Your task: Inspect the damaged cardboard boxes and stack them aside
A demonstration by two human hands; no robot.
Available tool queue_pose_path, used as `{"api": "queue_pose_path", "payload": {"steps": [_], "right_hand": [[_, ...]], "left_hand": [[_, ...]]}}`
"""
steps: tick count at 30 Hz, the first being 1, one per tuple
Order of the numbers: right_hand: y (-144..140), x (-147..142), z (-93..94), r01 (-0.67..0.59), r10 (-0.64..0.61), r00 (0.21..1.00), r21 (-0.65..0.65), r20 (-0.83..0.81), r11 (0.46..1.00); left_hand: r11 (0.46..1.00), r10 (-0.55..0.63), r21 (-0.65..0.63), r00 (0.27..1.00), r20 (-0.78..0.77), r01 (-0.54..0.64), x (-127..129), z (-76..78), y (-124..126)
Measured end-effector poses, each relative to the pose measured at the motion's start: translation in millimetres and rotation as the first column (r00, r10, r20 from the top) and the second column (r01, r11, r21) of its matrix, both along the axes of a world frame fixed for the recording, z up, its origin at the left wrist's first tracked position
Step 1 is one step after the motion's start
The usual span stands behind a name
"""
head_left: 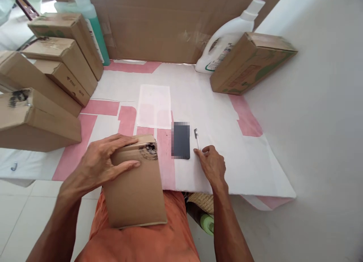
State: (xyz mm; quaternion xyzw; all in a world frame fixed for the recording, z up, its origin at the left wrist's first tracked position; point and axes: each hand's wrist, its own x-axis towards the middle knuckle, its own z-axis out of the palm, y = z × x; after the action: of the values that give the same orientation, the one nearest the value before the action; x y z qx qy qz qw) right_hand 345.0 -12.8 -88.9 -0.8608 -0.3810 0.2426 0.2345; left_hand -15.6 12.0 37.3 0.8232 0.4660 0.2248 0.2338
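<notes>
Lower centre: cardboard box gripped by spread left hand; pen pinched by right hand, liable to roll off the desk.

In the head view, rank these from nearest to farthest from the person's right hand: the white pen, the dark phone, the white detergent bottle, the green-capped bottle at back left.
1. White pen: at the fingers of the right hand.
2. Dark phone: just left of the pen.
3. White detergent bottle: back right, against the cardboard.
4. Green-capped bottle: back left, behind stacked boxes.
</notes>
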Motion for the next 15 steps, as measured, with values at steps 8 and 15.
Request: {"api": "queue_pose_path", "payload": {"steps": [8,15], "right_hand": [[0,-14,45.8,0.067,0.061,0.939,0.353,-0.340,0.933],[-28,-100,102.7,0.006,0.593,0.567,0.723,-0.572,0.691]], "left_hand": [[0.999,0.041,0.009,0.999,-0.008,-0.041,8,-4.7,-6],[0.999,0.038,0.021,0.999,0.004,-0.038,10,-4.1,-9]]}}
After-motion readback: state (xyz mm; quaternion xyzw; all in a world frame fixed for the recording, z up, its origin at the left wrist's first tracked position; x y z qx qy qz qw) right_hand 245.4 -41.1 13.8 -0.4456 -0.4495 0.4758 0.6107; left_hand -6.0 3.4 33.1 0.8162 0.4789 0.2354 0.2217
